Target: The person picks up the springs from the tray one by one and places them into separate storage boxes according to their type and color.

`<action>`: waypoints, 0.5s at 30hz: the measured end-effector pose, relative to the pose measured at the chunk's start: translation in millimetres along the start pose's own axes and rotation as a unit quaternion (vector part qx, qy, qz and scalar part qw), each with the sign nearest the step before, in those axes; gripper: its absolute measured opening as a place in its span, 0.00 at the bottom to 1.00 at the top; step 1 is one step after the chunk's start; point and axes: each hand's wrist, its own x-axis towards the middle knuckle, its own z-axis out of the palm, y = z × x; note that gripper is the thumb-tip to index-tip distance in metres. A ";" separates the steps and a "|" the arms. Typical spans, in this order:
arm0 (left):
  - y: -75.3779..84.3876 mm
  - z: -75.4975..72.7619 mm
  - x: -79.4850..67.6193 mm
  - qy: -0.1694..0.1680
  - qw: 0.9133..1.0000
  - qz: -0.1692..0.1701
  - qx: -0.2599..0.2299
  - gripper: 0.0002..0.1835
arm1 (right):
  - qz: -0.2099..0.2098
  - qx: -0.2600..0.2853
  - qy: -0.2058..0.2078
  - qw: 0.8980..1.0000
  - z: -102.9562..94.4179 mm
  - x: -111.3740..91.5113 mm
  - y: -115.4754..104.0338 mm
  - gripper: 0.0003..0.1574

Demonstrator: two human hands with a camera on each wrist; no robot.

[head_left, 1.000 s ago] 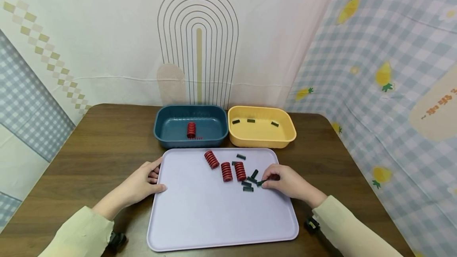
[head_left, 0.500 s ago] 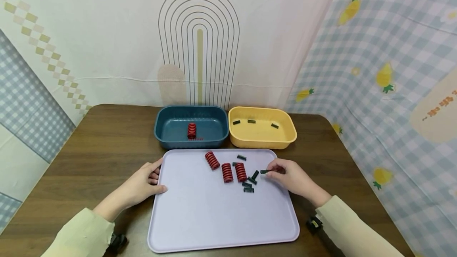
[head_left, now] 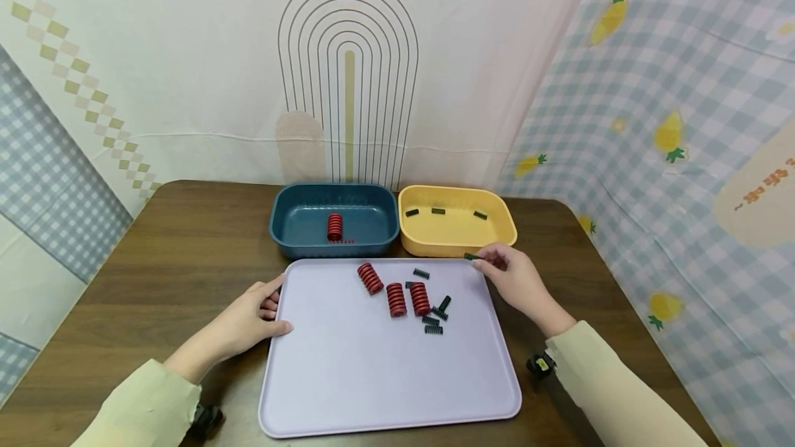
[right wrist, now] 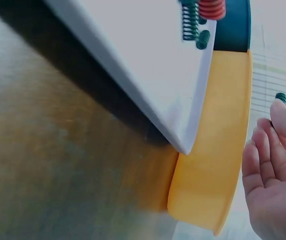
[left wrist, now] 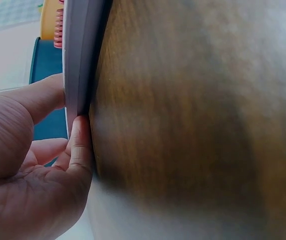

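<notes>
My left hand (head_left: pixel 248 319) holds the left edge of the lilac tray (head_left: pixel 348 378), thumb on the rim; in the left wrist view its fingers (left wrist: pixel 80 145) lie against the outer side and underside. Between thumb and fingers my right hand (head_left: pixel 515 281) pinches a small green spring (head_left: pixel 470 256), held over the tray's far right corner beside the yellow bin (head_left: pixel 456 250). On the tray lie several small green springs (head_left: pixel 433 330), two of them crossed, and three thick red springs (head_left: pixel 396 300). One green spring is partly hidden behind a red one.
Several green springs (head_left: pixel 438 211) lie in the yellow bin. Left of it, touching, stands a dark blue bin (head_left: pixel 335 252) with a thick red spring (head_left: pixel 335 226) and a thin red one (head_left: pixel 341 241). The wooden table (head_left: pixel 186 240) meets a cloth backdrop (head_left: pixel 211 88) behind.
My right hand has lifted the green spring off the tray and carried it away from me toward the yellow bin. The left hand stays on the tray's edge.
</notes>
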 end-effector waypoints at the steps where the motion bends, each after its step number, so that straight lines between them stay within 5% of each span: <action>1: 0.1 -0.1 -0.1 0.000 1.000 -0.001 0.000 0.50 | -0.001 0.002 0.009 1.000 -0.2 2.5 0.2 0.08; 15: 1.5 -0.2 -0.6 -0.001 1.000 0.003 -0.002 0.49 | 0.028 0.021 0.085 0.996 3.7 27.2 5.9 0.13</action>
